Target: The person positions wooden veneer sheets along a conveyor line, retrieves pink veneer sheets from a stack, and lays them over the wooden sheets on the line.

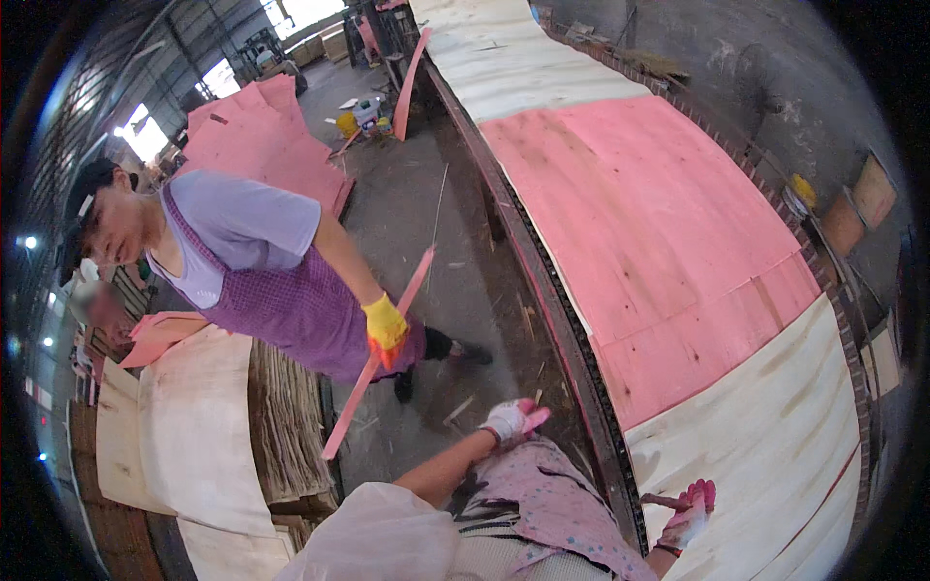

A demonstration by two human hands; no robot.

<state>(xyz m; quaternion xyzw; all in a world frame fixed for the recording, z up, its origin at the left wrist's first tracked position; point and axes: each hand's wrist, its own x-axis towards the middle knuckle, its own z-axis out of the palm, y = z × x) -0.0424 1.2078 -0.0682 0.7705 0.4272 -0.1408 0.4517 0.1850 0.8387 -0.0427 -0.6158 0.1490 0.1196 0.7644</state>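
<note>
Pale raw veneer sheet point(775, 455) lies at the near end of the long conveyor bed point(581, 358), butted against a pink glue-coated sheet point(649, 232) further up; another pale sheet point(523, 58) sits beyond that. Right hand point(690, 513), in a pink-and-white glove, rests on the near left edge of the pale veneer, fingers curled on what looks like a small dark tool or the sheet edge; can't tell which. Left hand point(511, 420), same glove type, hangs off the bed's left rail, closed loosely, pinching a pink scrap at most; unclear. Veneer looks thin, light, floppy across the grain, likely to split along it, so better taken at an edge with both hands spread wide, not at one corner. Pink sheet probably wet and tacky. Obstacles: the dark chain rail along the bed's left side, and a co-worker in a purple apron standing in the aisle, yellow-gloved hand point(385, 327) holding a long pink strip point(378, 353). Veneer stack point(203, 436) on the left, pink sheets point(266, 140) on the floor behind.
</note>
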